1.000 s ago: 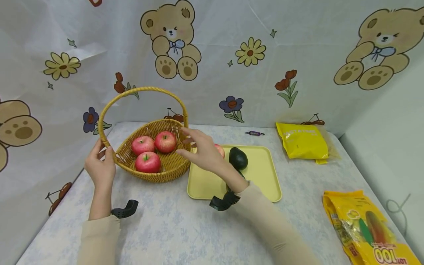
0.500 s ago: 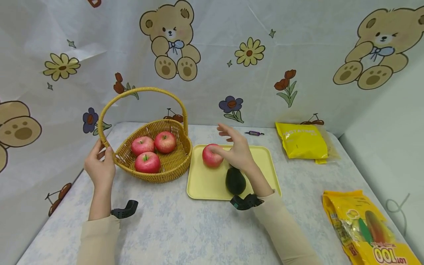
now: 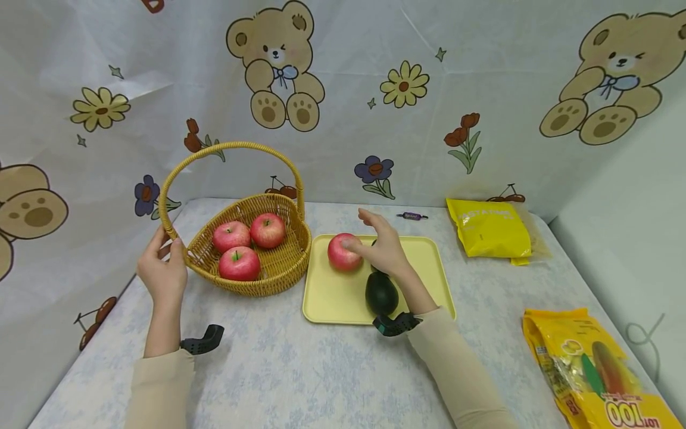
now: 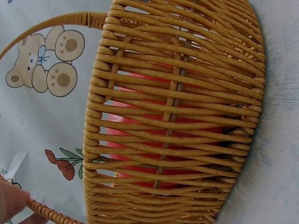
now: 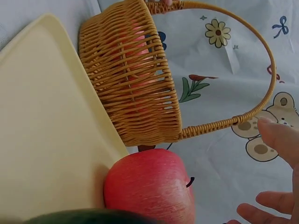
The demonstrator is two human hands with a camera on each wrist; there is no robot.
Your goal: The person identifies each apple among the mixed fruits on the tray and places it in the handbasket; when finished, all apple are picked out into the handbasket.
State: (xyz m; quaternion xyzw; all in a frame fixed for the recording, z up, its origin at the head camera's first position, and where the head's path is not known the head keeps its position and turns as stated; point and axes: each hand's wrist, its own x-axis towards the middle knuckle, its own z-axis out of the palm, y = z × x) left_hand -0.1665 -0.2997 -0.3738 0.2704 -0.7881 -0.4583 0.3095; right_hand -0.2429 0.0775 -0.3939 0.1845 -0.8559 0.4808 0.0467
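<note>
My left hand (image 3: 163, 271) grips the arched handle of the wicker basket (image 3: 273, 286) near its left base, thumb and fingers around it. Three red apples lie in the basket; its woven wall partly hides them in the left wrist view. My right hand (image 3: 383, 247) is above the yellow tray (image 3: 329, 307), fingers spread and slightly bent, with nothing in them. Beside its thumb, a red apple (image 3: 340, 253) sits on the tray. In the right wrist view that apple (image 5: 149, 186) stands apart from the fingers. A dark green avocado (image 3: 382, 293) lies under my right wrist; another is mostly hidden behind the hand.
A yellow packet (image 3: 488, 229) lies at the back right, and a larger yellow-orange bag (image 3: 595, 363) at the front right. Behind the tray is a small purple-wrapped candy (image 3: 412, 215). A bear-patterned sheet (image 3: 332, 36) hangs behind the table. The basket stands close against the tray's left side.
My right hand has moved right from the basket's right rim to above the tray, uncovering the apple there. Lately it has shifted only slightly. My left hand and the basket stay in place.
</note>
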